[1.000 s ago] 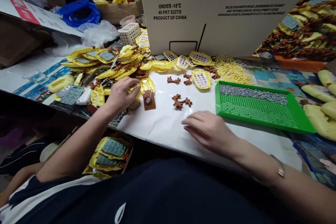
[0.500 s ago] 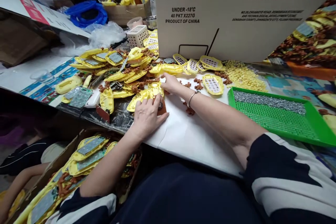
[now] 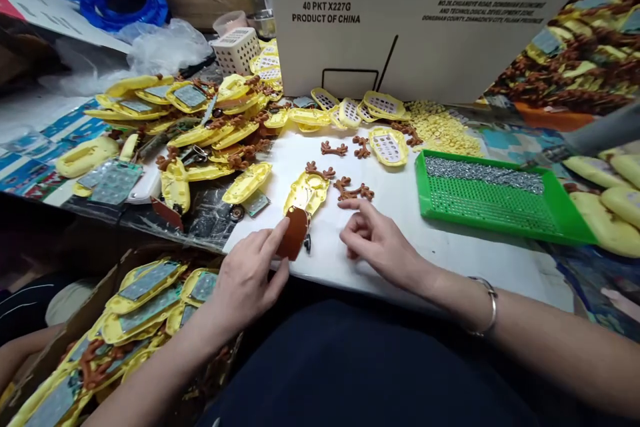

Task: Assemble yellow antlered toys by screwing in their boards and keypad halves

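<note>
On the white sheet (image 3: 380,287) lies an open yellow plastic shell half (image 3: 316,188), with a brown antler-shaped piece (image 3: 320,171) at its far end. A brown circuit board (image 3: 293,232) sits at the shell's near end, and a small round black part shows beside it. My left hand (image 3: 250,273) has the board's left edge between thumb and index finger. To the right, my right hand (image 3: 377,243) is empty above the sheet, index finger stretched out and the others loosely curled. Near its fingertip is another brown antler-shaped piece (image 3: 353,189).
A green tray (image 3: 480,210) of small metal screws stands at right, with a grey tool (image 3: 600,137) above its far edge. Yellow shells (image 3: 220,133) are heaped at left. A large carton (image 3: 410,47) stands behind. A box of assembled shells (image 3: 145,293) is below left.
My right hand has moved away from the shells, right and nearer to me. The yellow shell and brown board now lie nearer on the white sheet, my left hand with them. The view has shifted.
</note>
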A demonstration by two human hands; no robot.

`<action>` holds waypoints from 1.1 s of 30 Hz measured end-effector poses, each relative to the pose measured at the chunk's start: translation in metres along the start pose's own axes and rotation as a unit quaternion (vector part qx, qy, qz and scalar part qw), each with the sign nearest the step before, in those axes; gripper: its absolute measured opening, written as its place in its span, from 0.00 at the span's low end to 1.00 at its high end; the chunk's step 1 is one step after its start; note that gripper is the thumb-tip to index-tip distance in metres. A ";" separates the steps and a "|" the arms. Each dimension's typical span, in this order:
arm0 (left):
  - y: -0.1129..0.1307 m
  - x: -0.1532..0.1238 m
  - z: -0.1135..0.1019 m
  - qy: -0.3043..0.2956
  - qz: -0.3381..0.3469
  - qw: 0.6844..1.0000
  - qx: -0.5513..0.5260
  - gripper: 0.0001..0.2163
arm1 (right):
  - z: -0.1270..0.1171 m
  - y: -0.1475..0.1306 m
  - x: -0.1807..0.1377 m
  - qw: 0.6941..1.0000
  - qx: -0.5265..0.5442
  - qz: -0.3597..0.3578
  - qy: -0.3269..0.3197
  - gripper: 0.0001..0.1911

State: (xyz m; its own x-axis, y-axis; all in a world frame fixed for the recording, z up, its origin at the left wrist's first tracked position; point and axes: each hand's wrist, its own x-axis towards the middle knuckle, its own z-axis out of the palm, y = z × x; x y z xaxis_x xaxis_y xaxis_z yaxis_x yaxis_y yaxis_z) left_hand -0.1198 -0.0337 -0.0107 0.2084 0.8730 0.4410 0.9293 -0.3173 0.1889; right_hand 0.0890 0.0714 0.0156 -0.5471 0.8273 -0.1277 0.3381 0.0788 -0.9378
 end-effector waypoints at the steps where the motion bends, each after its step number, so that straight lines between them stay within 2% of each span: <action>1: -0.001 -0.001 0.000 0.005 -0.010 1.000 -0.018 0.22 | -0.002 0.003 -0.005 0.999 -0.031 -0.026 0.010 0.15; 3: -0.002 0.000 0.001 -0.001 -0.056 0.996 -0.073 0.20 | -0.007 0.007 -0.007 0.990 -0.100 -0.091 0.039 0.10; 5: -0.004 0.004 0.003 -0.025 -0.126 0.982 -0.138 0.18 | -0.008 0.008 -0.003 0.973 -0.160 -0.164 0.042 0.07; 7: -0.005 0.008 0.004 -0.046 -0.185 0.963 -0.191 0.17 | -0.003 0.009 0.002 0.948 -0.214 -0.237 0.009 0.06; 9: -0.007 0.011 0.004 -0.060 -0.217 0.948 -0.225 0.19 | 0.007 0.011 0.004 0.921 -0.273 -0.278 -0.034 0.06; 11: -0.008 0.013 0.003 -0.072 -0.234 0.938 -0.245 0.20 | 0.018 0.012 0.004 0.899 -0.343 -0.267 -0.058 0.09; 13: -0.008 0.014 0.002 -0.081 -0.244 0.933 -0.252 0.20 | 0.027 0.010 0.006 0.881 -0.411 -0.223 -0.073 0.16; 16: -0.006 0.017 0.001 -0.093 -0.251 0.933 -0.241 0.23 | 0.034 0.007 0.012 0.862 -0.463 -0.180 -0.100 0.14; 18: -0.003 0.019 0.001 -0.095 -0.260 0.931 -0.239 0.27 | 0.033 0.006 0.015 0.872 -0.440 -0.187 -0.103 0.12; 20: -0.001 0.021 0.001 -0.095 -0.271 0.917 -0.275 0.28 | 0.029 0.005 0.015 0.905 -0.365 -0.202 -0.080 0.13; 23: -0.002 0.021 -0.005 -0.109 -0.271 0.871 -0.394 0.27 | 0.017 -0.001 0.004 0.961 -0.201 -0.182 -0.061 0.15; 25: -0.004 0.019 -0.011 -0.156 -0.253 0.836 -0.461 0.25 | 0.007 -0.006 -0.008 0.980 -0.114 -0.133 -0.091 0.14; 27: -0.005 0.015 -0.017 -0.220 -0.240 0.799 -0.505 0.22 | -0.001 -0.007 -0.021 0.985 -0.073 -0.077 -0.136 0.13; 29: -0.005 0.011 -0.021 -0.249 -0.254 0.773 -0.525 0.20 | -0.006 -0.003 -0.032 0.983 -0.097 -0.063 -0.140 0.13; 31: -0.001 0.007 -0.021 -0.220 -0.290 0.766 -0.530 0.20 | -0.006 0.007 -0.038 0.969 -0.197 -0.108 -0.101 0.13; 33: 0.006 0.004 -0.019 -0.175 -0.329 0.757 -0.536 0.21 | -0.005 0.019 -0.040 0.924 -0.340 -0.167 -0.047 0.13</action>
State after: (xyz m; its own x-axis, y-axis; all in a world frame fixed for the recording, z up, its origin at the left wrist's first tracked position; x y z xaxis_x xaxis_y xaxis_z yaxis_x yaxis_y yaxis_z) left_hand -0.1193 -0.0387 0.0090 0.0508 0.9580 -0.2822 0.1243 0.2743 0.9536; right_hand 0.1208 0.0425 0.0042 -0.7612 0.6442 0.0750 0.5239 0.6790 -0.5143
